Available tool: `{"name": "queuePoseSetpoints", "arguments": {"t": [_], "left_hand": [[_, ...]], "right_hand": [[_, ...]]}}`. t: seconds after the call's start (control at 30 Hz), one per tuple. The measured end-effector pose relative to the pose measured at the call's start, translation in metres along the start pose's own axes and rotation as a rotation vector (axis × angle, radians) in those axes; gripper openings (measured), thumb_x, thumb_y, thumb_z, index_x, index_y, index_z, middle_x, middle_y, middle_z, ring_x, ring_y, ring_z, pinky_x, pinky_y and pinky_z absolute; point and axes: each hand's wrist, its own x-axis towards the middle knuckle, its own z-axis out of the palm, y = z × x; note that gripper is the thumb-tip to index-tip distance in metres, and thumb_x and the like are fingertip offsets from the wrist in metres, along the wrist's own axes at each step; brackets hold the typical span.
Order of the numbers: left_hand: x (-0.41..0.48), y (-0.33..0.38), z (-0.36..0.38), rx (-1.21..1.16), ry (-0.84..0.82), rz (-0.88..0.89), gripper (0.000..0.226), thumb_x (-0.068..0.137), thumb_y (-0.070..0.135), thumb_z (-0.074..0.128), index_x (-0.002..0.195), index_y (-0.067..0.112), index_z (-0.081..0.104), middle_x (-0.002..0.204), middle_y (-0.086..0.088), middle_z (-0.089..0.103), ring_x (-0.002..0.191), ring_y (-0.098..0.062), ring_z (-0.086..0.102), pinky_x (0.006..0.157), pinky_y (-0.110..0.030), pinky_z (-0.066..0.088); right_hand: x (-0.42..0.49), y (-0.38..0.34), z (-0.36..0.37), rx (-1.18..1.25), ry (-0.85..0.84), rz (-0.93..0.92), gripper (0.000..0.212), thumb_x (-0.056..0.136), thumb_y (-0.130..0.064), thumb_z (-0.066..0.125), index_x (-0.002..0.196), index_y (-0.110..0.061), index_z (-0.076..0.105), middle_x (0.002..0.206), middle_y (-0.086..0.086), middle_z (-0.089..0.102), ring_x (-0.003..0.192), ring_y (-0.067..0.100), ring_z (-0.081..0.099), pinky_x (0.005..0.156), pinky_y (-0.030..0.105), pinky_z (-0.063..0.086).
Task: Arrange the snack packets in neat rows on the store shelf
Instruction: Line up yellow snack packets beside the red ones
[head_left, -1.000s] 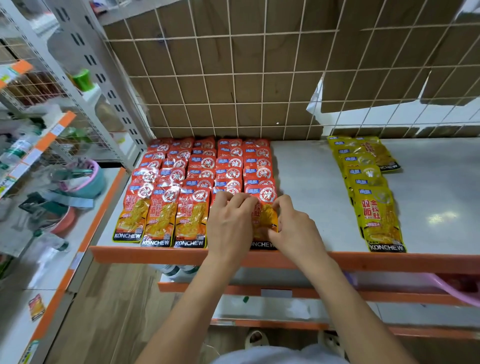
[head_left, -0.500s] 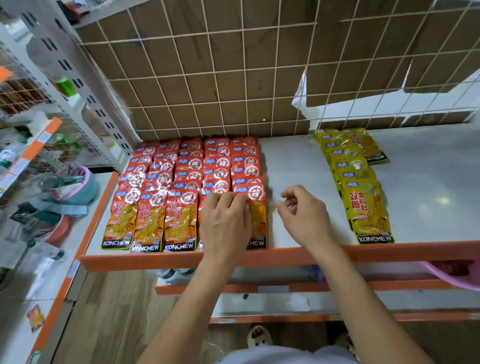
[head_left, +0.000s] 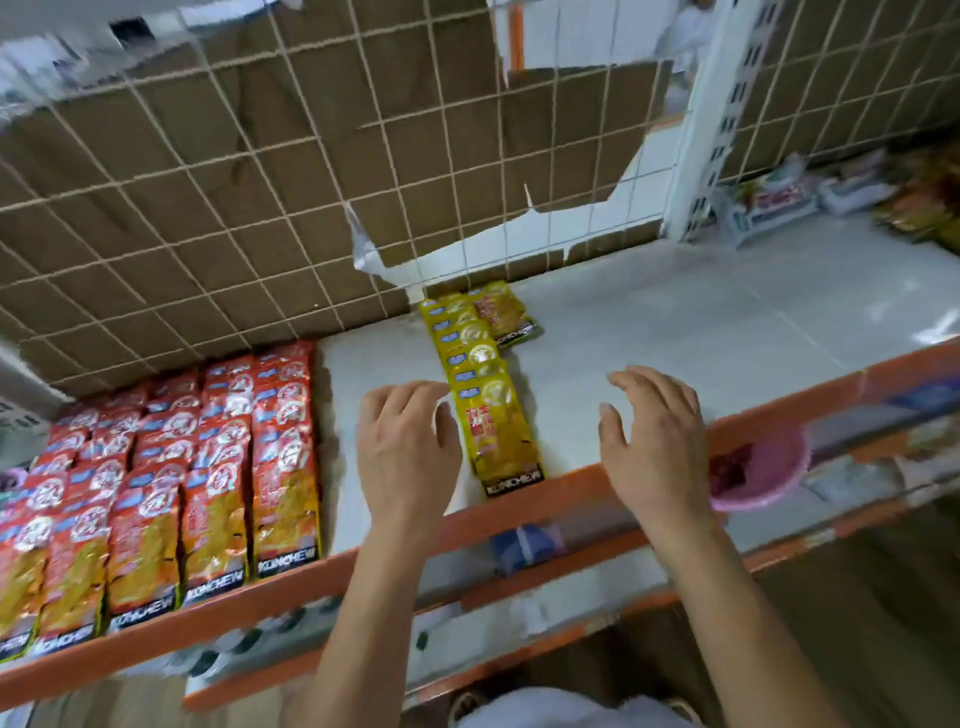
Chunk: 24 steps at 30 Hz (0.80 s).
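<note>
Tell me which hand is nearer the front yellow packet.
Left. The left hand sits just left of the front yellow packet; the right hand hovers farther off on its right, bare shelf between.

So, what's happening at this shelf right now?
A person is stocking snack packets on the shelf. The red packets lie in several neat overlapping rows on the left. A single row of yellow packets runs front to back in the middle, with a stray yellow packet beside its far end. The left hand and right hand are open and hold nothing, one on each side of that row's front packet.
</note>
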Motion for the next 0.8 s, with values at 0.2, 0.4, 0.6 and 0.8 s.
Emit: {"name": "queuePoseSetpoints", "arguments": {"t": [0.2, 0.4, 0.6, 0.8], "left_hand": [[0.002, 0.112, 0.059, -0.088, -0.087, 0.105, 0.021, 0.077, 0.013, 0.057, 0.092, 0.013, 0.072, 0.094, -0.003, 0.071, 0.091, -0.028, 0.054, 0.079, -0.029, 0.037], [-0.003, 0.215, 0.110, -0.193, -0.239, 0.195, 0.017, 0.081, 0.010, 0.063, 0.095, 0.015, 0.073, 0.099, -0.002, 0.071, 0.095, -0.030, 0.057, 0.086, -0.029, 0.038], [0.014, 0.273, 0.143, -0.244, -0.373, 0.280, 0.019, 0.082, 0.012, 0.066, 0.099, 0.017, 0.071, 0.104, 0.000, 0.070, 0.101, -0.030, 0.055, 0.084, -0.038, 0.047], [0.051, 0.308, 0.193, -0.242, -0.462, 0.380, 0.026, 0.082, 0.014, 0.067, 0.108, 0.015, 0.069, 0.107, -0.005, 0.069, 0.102, -0.034, 0.056, 0.086, -0.036, 0.046]], "right_hand": [[0.010, 0.096, -0.071, -0.087, 0.053, 0.130, 0.028, 0.084, -0.010, 0.061, 0.111, -0.004, 0.064, 0.118, 0.011, 0.062, 0.115, 0.030, 0.054, 0.100, 0.040, 0.040], [0.019, 0.181, -0.130, -0.162, 0.083, 0.257, 0.029, 0.086, -0.015, 0.056, 0.112, -0.004, 0.064, 0.115, 0.012, 0.064, 0.111, 0.031, 0.056, 0.100, 0.035, 0.037], [0.042, 0.229, -0.155, -0.200, 0.080, 0.365, 0.030, 0.086, -0.009, 0.061, 0.115, -0.003, 0.061, 0.117, 0.014, 0.062, 0.112, 0.032, 0.053, 0.099, 0.037, 0.037], [0.087, 0.265, -0.162, -0.186, 0.020, 0.466, 0.038, 0.091, -0.018, 0.055, 0.127, -0.006, 0.053, 0.129, 0.012, 0.055, 0.123, 0.029, 0.046, 0.104, 0.037, 0.034]]}}
